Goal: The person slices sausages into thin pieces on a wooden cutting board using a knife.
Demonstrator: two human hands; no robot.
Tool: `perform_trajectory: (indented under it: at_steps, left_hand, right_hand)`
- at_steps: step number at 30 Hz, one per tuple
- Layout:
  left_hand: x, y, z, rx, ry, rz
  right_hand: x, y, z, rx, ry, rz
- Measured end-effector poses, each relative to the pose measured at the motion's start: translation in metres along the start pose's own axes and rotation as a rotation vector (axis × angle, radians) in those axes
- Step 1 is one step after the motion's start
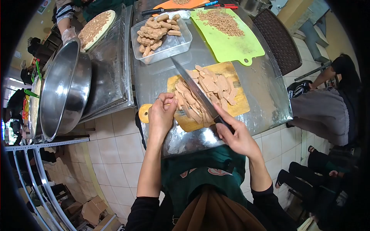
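Note:
My right hand (239,138) is wrapped round the black handle of a large kitchen knife (194,86). The blade points away to the upper left and lies across a heap of pinkish-brown sausage slices (212,82). Beneath the slices is a wooden cutting board (239,104) with a round handle at its left. At the heap's left edge, my left hand (162,115) has its fingers closed in a pinch; what is between them, if anything, is hidden.
Behind the board stands a clear plastic container (163,56) of sausage pieces (154,34). A green cutting board (231,50) bears chopped bits (225,23). To the left are a large steel bowl (63,90) and a topped dough round (98,29), near another person's gloved hand (68,34).

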State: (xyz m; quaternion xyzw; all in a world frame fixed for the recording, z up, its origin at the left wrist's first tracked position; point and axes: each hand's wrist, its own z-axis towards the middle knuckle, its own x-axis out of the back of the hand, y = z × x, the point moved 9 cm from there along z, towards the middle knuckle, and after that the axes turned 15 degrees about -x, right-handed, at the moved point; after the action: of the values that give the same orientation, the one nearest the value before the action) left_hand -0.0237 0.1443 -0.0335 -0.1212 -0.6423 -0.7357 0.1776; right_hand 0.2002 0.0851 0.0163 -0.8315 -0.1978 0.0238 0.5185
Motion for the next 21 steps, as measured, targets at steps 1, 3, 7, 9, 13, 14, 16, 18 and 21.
perform_trajectory:
  at_steps: [1, 3, 7, 9, 13, 14, 16, 18, 21]
  left_hand:
    - [0.002, 0.0, -0.001, 0.006, -0.011, 0.017]
    - [0.007, -0.001, -0.001, 0.005, -0.035, 0.044]
    - [0.021, 0.0, -0.004, -0.009, 0.004, 0.085]
    - [0.027, 0.009, -0.001, -0.076, 0.03, 0.13]
    - [0.03, 0.086, 0.0, -0.48, 0.062, 0.357]
    - [0.02, 0.095, -0.001, -0.467, -0.019, 0.288]
    - [0.001, 0.112, -0.003, -0.588, -0.132, 0.431]
    - [-0.016, 0.115, -0.003, -0.633, -0.225, 0.477]
    - [-0.026, 0.11, 0.003, -0.646, -0.272, 0.534]
  right_hand:
    - [0.003, -0.009, -0.004, 0.122, 0.106, -0.128]
    - [0.004, -0.019, -0.013, 0.251, 0.273, -0.358]
    - [0.003, -0.021, -0.021, 0.198, 0.37, -0.661]
    - [0.003, -0.018, -0.021, 0.183, 0.39, -0.719]
    - [0.005, -0.018, -0.021, 0.189, 0.428, -0.756]
    - [0.006, -0.018, -0.021, 0.178, 0.436, -0.749]
    - [0.006, -0.018, -0.022, 0.163, 0.453, -0.736]
    - [0.007, -0.02, -0.025, 0.176, 0.453, -0.711]
    - [0.008, -0.023, -0.032, 0.193, 0.435, -0.725]
